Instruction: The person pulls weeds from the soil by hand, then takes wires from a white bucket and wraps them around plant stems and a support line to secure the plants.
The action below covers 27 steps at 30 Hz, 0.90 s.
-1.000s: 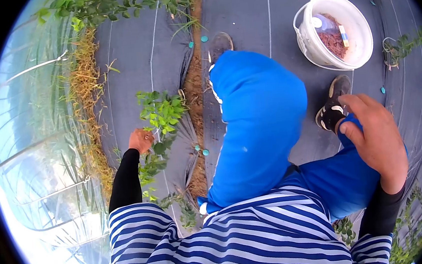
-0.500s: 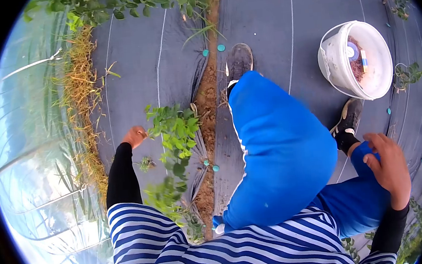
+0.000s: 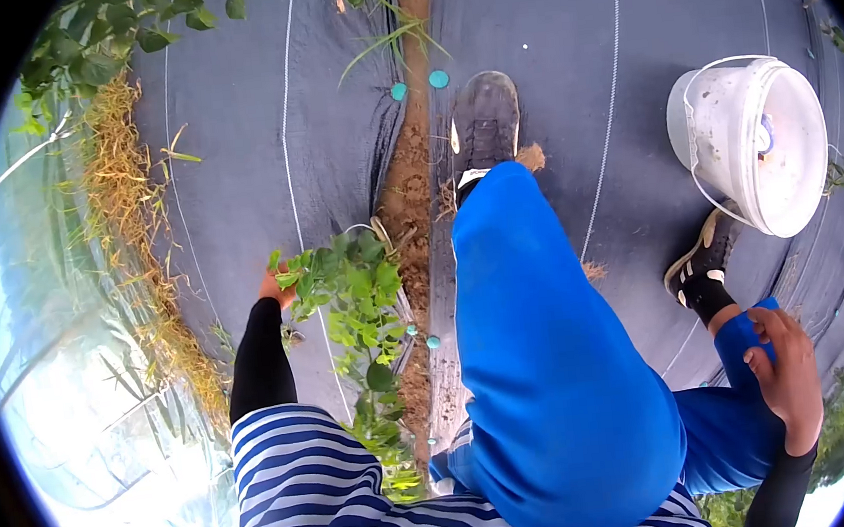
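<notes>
Far left, a clear plastic sheet [image 3: 62, 395] runs along the edge, and just inside it lies a strip of dry yellow straw [image 3: 127, 219] on the black ground cover [image 3: 230, 130]. Next, the left hand [image 3: 273, 286], at the end of a black sleeve, is right up against the leafy green plant [image 3: 349, 290]. It touches the plant's left side, but leaves lie across the fingers, so I can't tell if they are closed on a stem or just pressed in. The plant itself grows out of the ground cover just left of the brown soil seam [image 3: 411, 194], with its foliage trailing down toward the striped shirt [image 3: 362, 500]. Two teal pins [image 3: 438, 79] sit at the top of that seam. Just right of it, a dark shoe [image 3: 485, 122] is planted on the fabric, and the bright blue trouser leg [image 3: 540, 353] fills the middle. Further right, a white bucket [image 3: 733, 151] lies tipped on its side, with its mouth facing right and its wire handle looped over it. The other shoe [image 3: 703, 259] is just below it. Far right, the right hand [image 3: 788, 377] rests on the blue knee, fingers loosely bent over the cloth and holding nothing.
</notes>
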Tool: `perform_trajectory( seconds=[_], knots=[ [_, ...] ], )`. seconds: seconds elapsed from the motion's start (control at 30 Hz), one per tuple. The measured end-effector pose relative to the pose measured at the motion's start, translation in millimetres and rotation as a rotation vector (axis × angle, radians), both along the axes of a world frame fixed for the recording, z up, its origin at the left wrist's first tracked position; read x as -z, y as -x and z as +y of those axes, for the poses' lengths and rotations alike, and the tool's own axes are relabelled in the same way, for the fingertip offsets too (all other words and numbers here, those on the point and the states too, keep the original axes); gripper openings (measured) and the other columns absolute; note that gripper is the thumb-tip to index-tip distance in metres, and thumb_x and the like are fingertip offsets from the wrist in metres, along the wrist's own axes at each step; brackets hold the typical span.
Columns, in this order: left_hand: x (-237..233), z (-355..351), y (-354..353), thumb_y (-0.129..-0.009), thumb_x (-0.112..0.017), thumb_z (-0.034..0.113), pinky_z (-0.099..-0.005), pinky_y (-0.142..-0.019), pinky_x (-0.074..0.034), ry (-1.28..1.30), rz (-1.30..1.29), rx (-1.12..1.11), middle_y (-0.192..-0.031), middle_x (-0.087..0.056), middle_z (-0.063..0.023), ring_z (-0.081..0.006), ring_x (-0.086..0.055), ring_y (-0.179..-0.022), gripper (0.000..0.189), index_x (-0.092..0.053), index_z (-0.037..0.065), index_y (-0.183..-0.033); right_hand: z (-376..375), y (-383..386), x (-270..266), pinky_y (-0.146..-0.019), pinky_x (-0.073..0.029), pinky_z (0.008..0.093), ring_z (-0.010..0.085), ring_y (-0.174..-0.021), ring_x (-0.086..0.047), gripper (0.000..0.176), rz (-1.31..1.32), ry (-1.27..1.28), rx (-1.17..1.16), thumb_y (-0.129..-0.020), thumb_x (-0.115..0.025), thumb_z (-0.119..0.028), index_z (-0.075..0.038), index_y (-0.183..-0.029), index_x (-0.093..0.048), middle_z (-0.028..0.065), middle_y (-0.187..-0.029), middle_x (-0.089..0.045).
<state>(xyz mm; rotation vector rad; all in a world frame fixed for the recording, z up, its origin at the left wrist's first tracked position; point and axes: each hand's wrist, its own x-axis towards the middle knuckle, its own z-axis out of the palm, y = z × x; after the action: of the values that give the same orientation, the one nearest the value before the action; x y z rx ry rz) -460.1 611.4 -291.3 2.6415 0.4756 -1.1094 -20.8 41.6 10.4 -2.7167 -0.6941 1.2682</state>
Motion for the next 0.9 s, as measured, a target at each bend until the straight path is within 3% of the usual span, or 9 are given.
perform_trajectory(
  seconds=[0.07,0.13,0.27,0.4,0.47,0.53,0.6,0.73,0.9],
  knots=[
    [43.1,-1.6,80.2,-0.075,-0.061,0.029,-0.0398,-0.077,-0.045,0.474,0.02,-0.865,-0.097,-0.062,-0.0139,-0.032,-0.057,-0.091,0.032,-0.058,0.006,-0.098,2.3,-0.9,6.1,-0.072,-0.042,0.0412,0.0358,-0.08,-0.054,0.036,-0.013,0.013,-0.008,-0.071,-0.06,-0.01,-0.003,-0.106,-0.054,0.018,-0.089,-0.055],
    [16.6,-52.7,72.7,-0.075,-0.063,0.031,-0.0389,-0.078,-0.045,0.237,0.224,-0.668,-0.097,-0.062,-0.0149,-0.0335,-0.057,-0.091,0.034,-0.058,0.006,-0.099,8.2,-3.4,9.0,-0.072,-0.042,0.0418,0.0371,-0.081,-0.053,0.036,0.005,0.028,-0.028,-0.071,-0.06,-0.011,-0.002,-0.106,-0.054,0.0185,-0.089,-0.055],
    [21.8,-85.9,117.0,-0.073,-0.063,0.022,-0.0386,-0.076,-0.047,0.366,0.092,-0.699,-0.094,-0.062,-0.0172,-0.032,-0.059,-0.09,0.026,-0.06,0.008,-0.094,17.8,-3.4,9.3,-0.072,-0.041,0.0433,0.0403,-0.082,-0.051,0.036,0.013,0.001,-0.071,-0.072,-0.059,-0.012,-0.002,-0.105,-0.053,0.0194,-0.088,-0.053],
    [99.0,-63.4,247.9,-0.072,-0.062,0.021,-0.0385,-0.07,-0.048,0.346,0.034,-1.005,-0.093,-0.062,-0.0165,-0.0323,-0.06,-0.087,0.026,-0.06,0.007,-0.094,12.5,-0.4,9.9,-0.072,-0.041,0.0433,0.0404,-0.081,-0.051,0.036,0.007,-0.033,-0.097,-0.072,-0.058,-0.011,-0.002,-0.107,-0.052,0.0196,-0.088,-0.053],
    [78.8,-72.8,254.8,-0.074,-0.06,0.024,-0.0339,-0.066,-0.048,0.372,-0.056,-1.136,-0.092,-0.063,-0.0159,-0.0308,-0.061,-0.086,0.025,-0.06,0.01,-0.095,10.8,0.2,10.2,-0.072,-0.041,0.0433,0.0404,-0.082,-0.051,0.037,0.012,-0.033,-0.102,-0.071,-0.059,-0.01,-0.003,-0.107,-0.051,0.0197,-0.089,-0.053],
    [29.6,-90.7,220.8,-0.075,-0.059,0.027,-0.0362,-0.068,-0.046,0.612,0.067,-1.608,-0.092,-0.064,-0.0111,-0.0272,-0.062,-0.088,0.022,-0.061,0.016,-0.094,10.5,1.2,9.8,-0.073,-0.041,0.0433,0.0403,-0.082,-0.051,0.038,0.013,-0.031,-0.088,-0.071,-0.059,-0.01,-0.003,-0.107,-0.051,0.0197,-0.089,-0.053],
    [-23.9,-112.2,169.3,-0.075,-0.057,0.027,-0.0414,-0.074,-0.044,-0.131,0.265,-0.626,-0.093,-0.065,-0.0054,-0.0247,-0.062,-0.091,0.018,-0.062,0.023,-0.092,8.2,1.6,9.8,-0.073,-0.041,0.0434,0.0402,-0.083,-0.051,0.038,0.011,-0.025,-0.076,-0.071,-0.059,-0.009,-0.003,-0.107,-0.051,0.0196,-0.089,-0.053],
    [-64.2,-65.0,156.0,-0.082,-0.044,0.032,-0.0467,-0.085,-0.041,-0.263,0.489,-0.549,-0.093,-0.066,-0.0036,-0.0273,-0.062,-0.09,0.02,-0.064,0.028,-0.083,8.9,1.0,10.0,-0.074,-0.04,0.0433,0.04,-0.083,-0.051,0.037,0.012,-0.033,-0.087,-0.071,-0.059,-0.008,-0.003,-0.106,-0.052,0.0195,-0.09,-0.054],
    [-136.9,19.8,71.4,-0.084,-0.047,0.031,-0.0418,-0.069,-0.049,-0.427,0.461,-0.321,-0.085,-0.066,-0.0025,-0.0259,-0.064,-0.076,0.018,-0.064,0.026,-0.079,8.4,-0.8,2.6,-0.075,-0.04,0.0431,0.0399,-0.085,-0.051,0.037,0.0,-0.055,-0.101,-0.07,-0.059,-0.008,-0.002,-0.106,-0.052,0.0194,-0.091,-0.054]
  ],
)
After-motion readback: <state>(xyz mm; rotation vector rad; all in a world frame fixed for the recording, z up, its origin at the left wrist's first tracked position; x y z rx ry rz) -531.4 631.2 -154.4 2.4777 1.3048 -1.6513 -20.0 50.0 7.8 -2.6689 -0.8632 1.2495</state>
